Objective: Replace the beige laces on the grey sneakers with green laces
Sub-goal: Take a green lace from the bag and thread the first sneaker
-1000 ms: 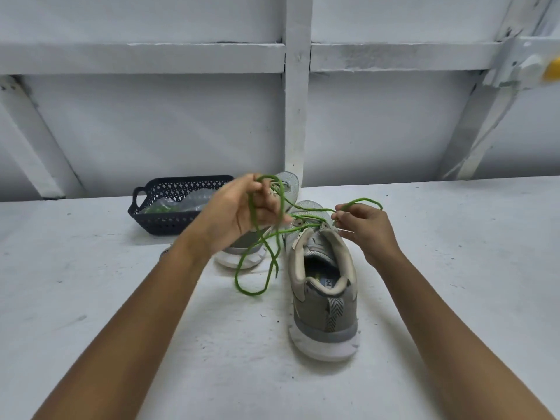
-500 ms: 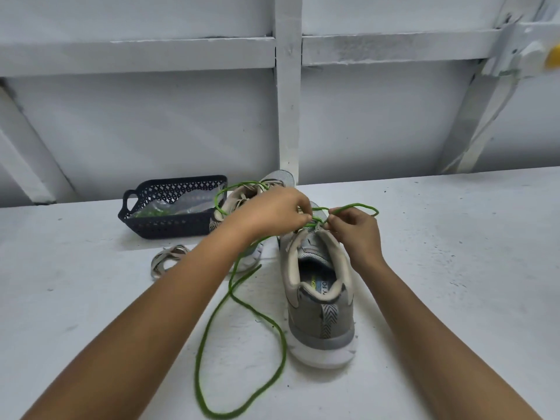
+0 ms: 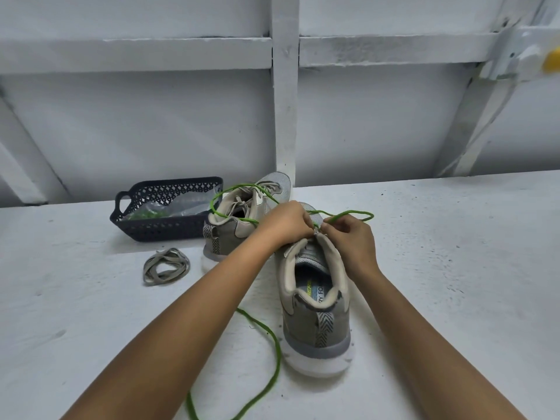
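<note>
The left hand (image 3: 285, 222) and right hand (image 3: 354, 242) meet over the tongue of the near sneaker (image 3: 318, 322). Each grip is curled, pinching the green lace (image 3: 278, 360), and the fingers hide which eyelet. The lace loops over the far sneaker (image 3: 233, 234) behind. To the near sneaker's left it runs out of frame. Further left, the beige laces (image 3: 166, 266) lie coiled on the bench (image 3: 91, 328) near a dark basket (image 3: 157, 230) whose bagged contents are unclear.

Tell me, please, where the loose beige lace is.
Head view, left: the loose beige lace lies on the table in front of the basket, left of the far sneaker.
</note>
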Demonstrator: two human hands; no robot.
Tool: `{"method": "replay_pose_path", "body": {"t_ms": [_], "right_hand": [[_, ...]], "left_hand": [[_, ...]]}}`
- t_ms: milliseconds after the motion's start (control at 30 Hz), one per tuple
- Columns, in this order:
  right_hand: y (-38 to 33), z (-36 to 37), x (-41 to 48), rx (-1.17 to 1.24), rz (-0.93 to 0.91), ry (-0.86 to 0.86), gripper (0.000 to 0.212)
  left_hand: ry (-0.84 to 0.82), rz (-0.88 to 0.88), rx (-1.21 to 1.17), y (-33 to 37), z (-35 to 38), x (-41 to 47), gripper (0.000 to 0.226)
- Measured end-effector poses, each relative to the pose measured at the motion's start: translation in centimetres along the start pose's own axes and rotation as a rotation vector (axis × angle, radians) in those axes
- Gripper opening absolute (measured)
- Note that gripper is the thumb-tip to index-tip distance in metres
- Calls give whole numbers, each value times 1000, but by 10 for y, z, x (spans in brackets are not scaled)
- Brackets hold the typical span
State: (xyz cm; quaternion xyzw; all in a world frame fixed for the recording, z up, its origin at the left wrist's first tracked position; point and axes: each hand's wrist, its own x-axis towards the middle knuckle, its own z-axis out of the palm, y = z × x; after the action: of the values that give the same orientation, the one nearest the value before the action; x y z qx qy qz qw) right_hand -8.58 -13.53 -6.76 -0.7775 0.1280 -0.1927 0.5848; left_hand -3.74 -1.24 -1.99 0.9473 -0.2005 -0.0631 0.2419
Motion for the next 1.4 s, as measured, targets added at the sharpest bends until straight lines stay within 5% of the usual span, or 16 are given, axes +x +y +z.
{"method": "replay_pose_path", "body": {"t_ms": [333, 533, 633, 733, 900, 967, 1067, 1200, 1300, 1400], "right_hand": [[-4, 3, 1, -66, 38, -107, 7], [-15, 2, -2, -25, 151, -10, 28], [-19, 2, -5, 10, 175, -1, 21], [-23, 1, -8, 73, 217, 1, 13], [-29, -2, -11, 146, 244, 2, 10], [-29, -2, -12, 167, 243, 8, 9], [-28, -1, -13, 210, 266, 24, 10], [-22, 2, -8, 299, 295, 34, 10], [-20, 3, -7, 284, 275, 29, 9], [-19, 3, -7, 252, 250, 25, 9]], "left_hand": [[34, -78, -92, -2, 11, 0, 17], [81, -61, -83, -6, -2, -6, 16], [176, -27, -144, -12, -22, -15, 21], [244, -40, -450, -22, -49, -29, 21], [179, 105, -1337, -29, -76, -55, 28], [148, 107, -1462, -30, -82, -61, 29], [24, 14, -1232, -30, -94, -66, 28], [-269, -68, -514, -21, -87, -64, 19], [-202, 43, 3, -2, -67, -45, 20], [-120, 117, 280, 12, -41, -18, 19]]}}
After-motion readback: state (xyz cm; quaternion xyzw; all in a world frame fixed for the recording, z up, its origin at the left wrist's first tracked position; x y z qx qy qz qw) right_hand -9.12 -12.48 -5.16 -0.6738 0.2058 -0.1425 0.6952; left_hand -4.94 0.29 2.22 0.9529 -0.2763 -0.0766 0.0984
